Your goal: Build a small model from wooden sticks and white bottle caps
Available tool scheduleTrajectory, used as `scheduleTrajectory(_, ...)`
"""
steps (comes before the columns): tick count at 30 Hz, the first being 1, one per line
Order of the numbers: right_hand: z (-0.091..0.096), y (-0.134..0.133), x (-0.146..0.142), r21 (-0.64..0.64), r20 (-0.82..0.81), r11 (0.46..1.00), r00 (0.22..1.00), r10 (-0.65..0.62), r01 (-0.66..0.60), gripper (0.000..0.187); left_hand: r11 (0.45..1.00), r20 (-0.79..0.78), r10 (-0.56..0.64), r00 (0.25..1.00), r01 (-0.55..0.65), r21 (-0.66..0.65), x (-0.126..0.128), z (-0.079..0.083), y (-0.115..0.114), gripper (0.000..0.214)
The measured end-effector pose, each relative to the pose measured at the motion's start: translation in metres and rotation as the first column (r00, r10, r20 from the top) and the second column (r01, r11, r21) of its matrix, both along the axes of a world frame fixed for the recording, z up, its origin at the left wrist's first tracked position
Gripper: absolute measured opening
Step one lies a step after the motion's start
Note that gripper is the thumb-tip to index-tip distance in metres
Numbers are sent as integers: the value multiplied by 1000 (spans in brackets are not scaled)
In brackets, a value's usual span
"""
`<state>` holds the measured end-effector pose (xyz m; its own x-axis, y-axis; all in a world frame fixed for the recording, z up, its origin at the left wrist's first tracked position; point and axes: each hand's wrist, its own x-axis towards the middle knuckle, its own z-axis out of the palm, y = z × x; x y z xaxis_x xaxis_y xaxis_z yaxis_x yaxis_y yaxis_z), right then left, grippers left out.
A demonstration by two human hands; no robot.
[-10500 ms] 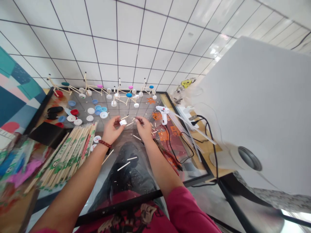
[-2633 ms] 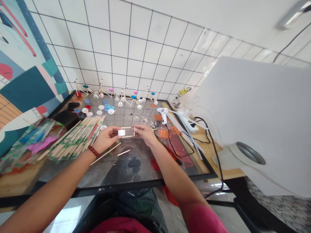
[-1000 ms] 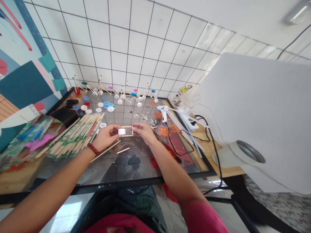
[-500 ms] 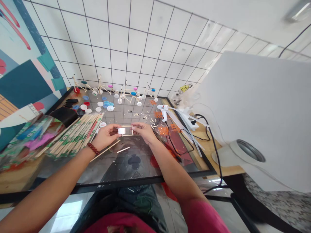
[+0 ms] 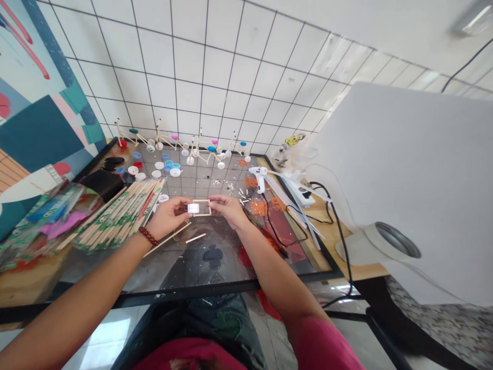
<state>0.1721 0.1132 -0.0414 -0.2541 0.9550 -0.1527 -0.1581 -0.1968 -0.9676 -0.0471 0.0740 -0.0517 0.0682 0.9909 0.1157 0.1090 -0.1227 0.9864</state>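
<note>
Between my two hands is a small rectangular frame of thin wooden sticks [image 5: 202, 200], with a white bottle cap [image 5: 193, 208] at its left end. My left hand [image 5: 169, 217], a beaded bracelet on its wrist, is closed with thumb and fingers around the cap end. At the other end my right hand [image 5: 228, 209] pinches the frame's short side between thumb and fingers. Below the hands a short loose stick [image 5: 195, 238] lies on the dark glass tabletop [image 5: 181, 267]. A longer stick [image 5: 169, 239] lies partly under my left wrist.
Bundles of wrapped chopsticks [image 5: 119, 218] lie at left. Loose bottle caps [image 5: 168, 165] and several stick-and-cap models [image 5: 204, 146] stand toward the tiled wall. A white glue gun [image 5: 260, 177] with its cord, glue sticks [image 5: 283, 198] and a power strip [image 5: 298, 192] are at right.
</note>
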Motion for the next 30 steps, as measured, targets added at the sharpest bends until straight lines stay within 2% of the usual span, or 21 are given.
scheduleTrajectory(8,1,-2,-1,24,29,1000,1000,-11,10,37,1000,18,2,1000,-2,2,0,0,0,48)
scheduleTrajectory(15,-3,6,3,107,84,991,992,-90,81,28,995,41,62,997,-65,81,2,3,0,44)
scheduleTrajectory(17,-5,9,6,163,159,983,981,-110,84,24,990,38,104,994,-107,94,1,4,0,44)
scheduleTrajectory(22,-9,6,6,347,429,937,894,-127,-33,19,982,59,183,981,-185,34,-2,3,3,52)
scheduleTrajectory(27,-9,-4,1,400,533,906,839,-106,-140,23,985,57,173,983,-174,10,-2,5,2,54)
scheduleTrajectory(30,-7,-5,3,432,570,889,810,-137,-154,23,986,81,163,983,-164,8,1,5,2,54)
